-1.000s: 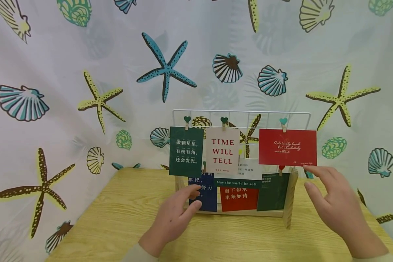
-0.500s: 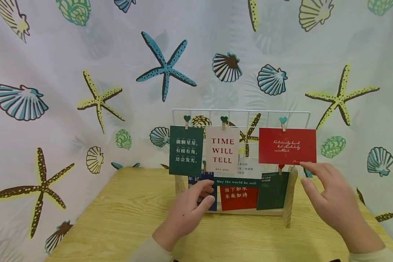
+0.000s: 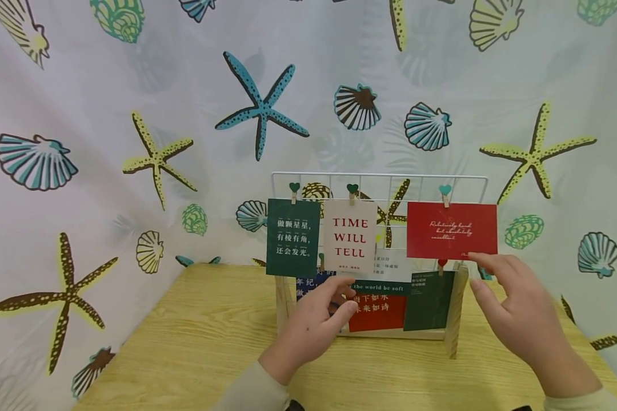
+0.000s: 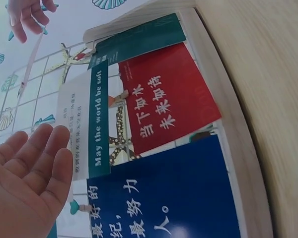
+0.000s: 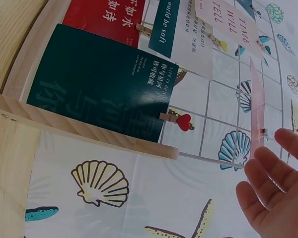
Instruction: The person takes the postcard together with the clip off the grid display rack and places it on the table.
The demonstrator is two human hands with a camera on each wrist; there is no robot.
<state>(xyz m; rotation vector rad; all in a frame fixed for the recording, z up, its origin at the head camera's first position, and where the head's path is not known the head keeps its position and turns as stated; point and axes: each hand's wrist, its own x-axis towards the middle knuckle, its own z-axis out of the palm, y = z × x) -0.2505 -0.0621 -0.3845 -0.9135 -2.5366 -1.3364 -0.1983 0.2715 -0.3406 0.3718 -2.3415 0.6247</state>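
Red card: at 2 o'clock on your rack, hanging level under a teal heart clip. Your right hand is at 4 o'clock, fingertips by the card's lower right corner, fingers loosely spread, thumb apart. No pinch on the card. Contact: cannot tell; the right wrist view shows the card nearly edge-on beside your fingers.

Same top row: cream card at 10 o'clock, dark-green card at 9, each with a green heart clip. Centre: "May the world be soft" card, partly hidden by the cream one in the head view. Bottom row: blue card at 8 o'clock, lower red card at 6, lower green card between 4 and 5.

Your left hand is between 7 and 8 o'clock, before the blue card; fingers lightly bent, thumb apart, pinching nothing visible.

Progress (judged): all seven visible cards are up on the grid, so the hanging reads as done. Left, if anything: alignment, as the lower red card sits slightly tilted. You appear to be at the touching-up stage.

Outermost: wood-grain table underneath, shell-and-starfish curtain behind.
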